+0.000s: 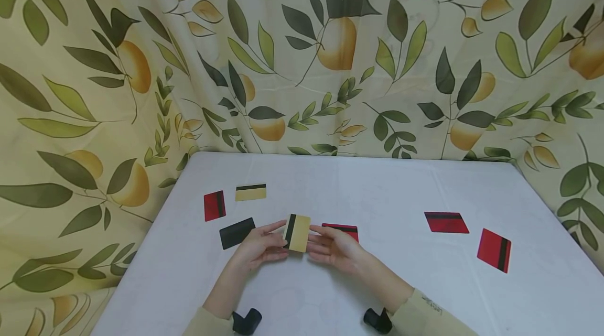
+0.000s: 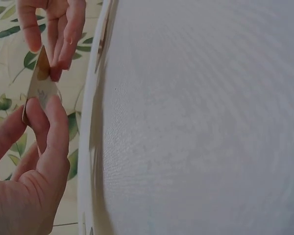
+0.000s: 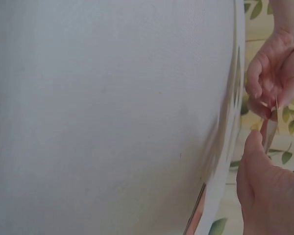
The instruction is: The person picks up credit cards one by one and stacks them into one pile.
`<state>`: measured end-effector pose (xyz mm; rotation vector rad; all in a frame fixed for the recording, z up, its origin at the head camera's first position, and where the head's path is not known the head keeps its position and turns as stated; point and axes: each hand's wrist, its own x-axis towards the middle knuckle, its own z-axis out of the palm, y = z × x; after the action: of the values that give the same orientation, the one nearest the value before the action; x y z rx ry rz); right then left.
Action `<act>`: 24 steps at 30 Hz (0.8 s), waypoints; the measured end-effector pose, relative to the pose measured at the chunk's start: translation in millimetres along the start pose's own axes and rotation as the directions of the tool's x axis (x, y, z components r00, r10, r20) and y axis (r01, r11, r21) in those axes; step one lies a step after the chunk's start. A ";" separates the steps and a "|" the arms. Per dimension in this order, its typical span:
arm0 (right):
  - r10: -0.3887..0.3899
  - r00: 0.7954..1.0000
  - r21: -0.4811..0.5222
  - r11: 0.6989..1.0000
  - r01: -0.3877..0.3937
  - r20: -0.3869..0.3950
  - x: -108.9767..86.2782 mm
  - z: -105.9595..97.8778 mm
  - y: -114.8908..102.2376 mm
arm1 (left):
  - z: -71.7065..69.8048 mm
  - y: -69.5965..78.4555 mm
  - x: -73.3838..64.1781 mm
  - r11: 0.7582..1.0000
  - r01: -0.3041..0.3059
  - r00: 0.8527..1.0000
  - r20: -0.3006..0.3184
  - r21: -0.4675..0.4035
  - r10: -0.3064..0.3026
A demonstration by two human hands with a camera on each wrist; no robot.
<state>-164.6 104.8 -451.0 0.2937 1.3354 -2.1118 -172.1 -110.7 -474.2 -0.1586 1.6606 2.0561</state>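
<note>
Over white table (image 1: 377, 184), left hand (image 1: 258, 247) pinches gold card (image 1: 300, 233), right hand (image 1: 342, 250) extends loose fingers alongside; light edge grip advised.

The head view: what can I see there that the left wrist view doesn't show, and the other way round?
Only the head view plainly shows four loose red cards, a black card, another gold card, the sleeves and the dark stripe on the held gold card.

Only the left wrist view shows that held card nearly edge-on, with small grey marks on its visible face.

Both show the left hand, right hand, held card, white table and leaf-patterned fabric.
</note>
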 end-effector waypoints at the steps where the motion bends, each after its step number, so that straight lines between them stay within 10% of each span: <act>1: 0.002 1.000 -0.003 1.000 -0.002 -0.002 0.1 -0.6 -0.5 | 0.6 0.5 -0.1 1.000 0.000 1.000 -0.002 0.005 0.000; 8: 0.005 0.998 -0.139 0.990 -0.013 -0.059 3.5 -9.5 -12.6 | 5.3 3.6 -0.3 0.999 -0.002 1.000 0.029 0.047 0.001; 15: -0.013 0.998 -0.417 0.909 -0.013 -0.060 4.2 -21.6 -30.9 | 11.6 8.4 -2.8 0.994 0.009 0.995 0.101 0.106 -0.020; 24: 0.022 1.000 -0.543 0.839 -0.019 0.000 6.9 -34.3 -38.1 | 18.2 15.2 -6.0 0.986 0.030 0.989 0.139 0.163 -0.054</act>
<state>-197.6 143.7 -442.2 0.0579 1.8467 -1.6159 -169.7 -97.4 -453.8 0.0080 1.7097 1.8475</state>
